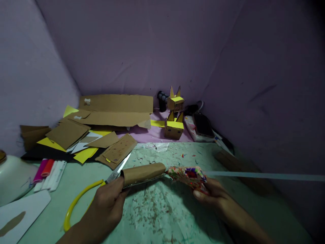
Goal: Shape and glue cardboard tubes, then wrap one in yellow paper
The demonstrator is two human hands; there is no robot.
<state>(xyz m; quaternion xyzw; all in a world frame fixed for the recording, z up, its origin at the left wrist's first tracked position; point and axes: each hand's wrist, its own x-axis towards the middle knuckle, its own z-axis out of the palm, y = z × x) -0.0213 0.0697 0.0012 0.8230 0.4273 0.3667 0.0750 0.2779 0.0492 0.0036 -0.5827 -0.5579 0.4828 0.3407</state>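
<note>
Curved cardbd piece [143, 174] over green tabletop [162, 220], ctr; L hand [110, 201] pinching its L end. R hand [217, 196] gripping floral tool [189, 175], tip by piece's R end, contact unclear. Yellow-hdl scissors [114, 175] by L hand; eared cardbd boxes [174, 133] behind.

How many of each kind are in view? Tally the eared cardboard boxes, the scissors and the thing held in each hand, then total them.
Eared cardboard boxes: 2
Yellow-handled scissors: 1
Curved cardboard piece in the left hand: 1
Patterned glue gun in the right hand: 1
Total: 5
</note>
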